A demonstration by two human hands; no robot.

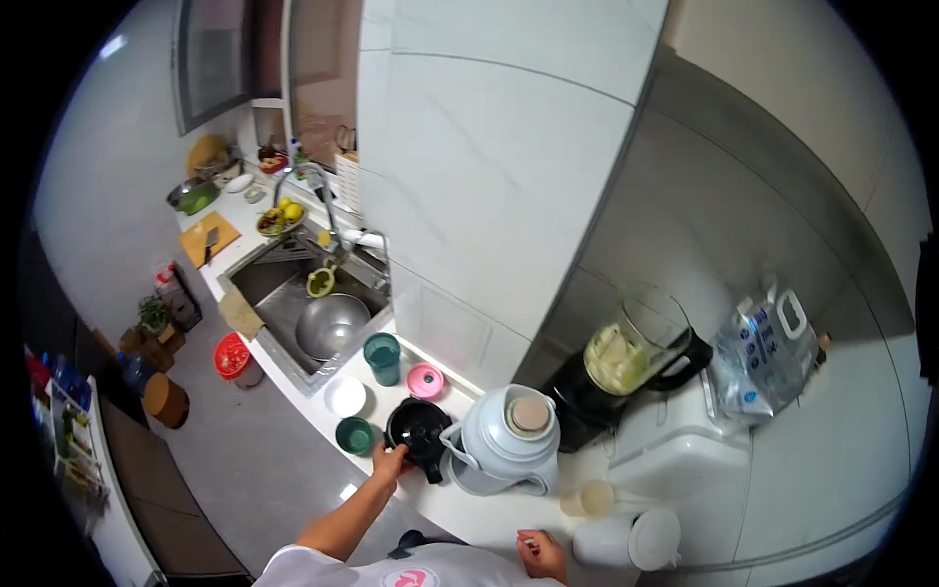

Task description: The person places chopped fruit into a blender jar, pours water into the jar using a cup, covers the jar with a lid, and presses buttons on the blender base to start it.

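My left hand is closed on the near rim of a black round vessel with stubby handles, which sits on the white counter. A dark green cup stands just to its left. Close to the vessel's right side is a large light-blue thermos jug with a beige stopper. My right hand rests low by the counter's front edge, fingers curled, with nothing visible in them. Beside it are a white lidded canister and a pale beige cup.
Behind the vessel stand a pink round container, a teal tumbler and a white bowl. A blender holding pale chunks is at the back right. The sink contains a steel bowl. A knife lies on a cutting board.
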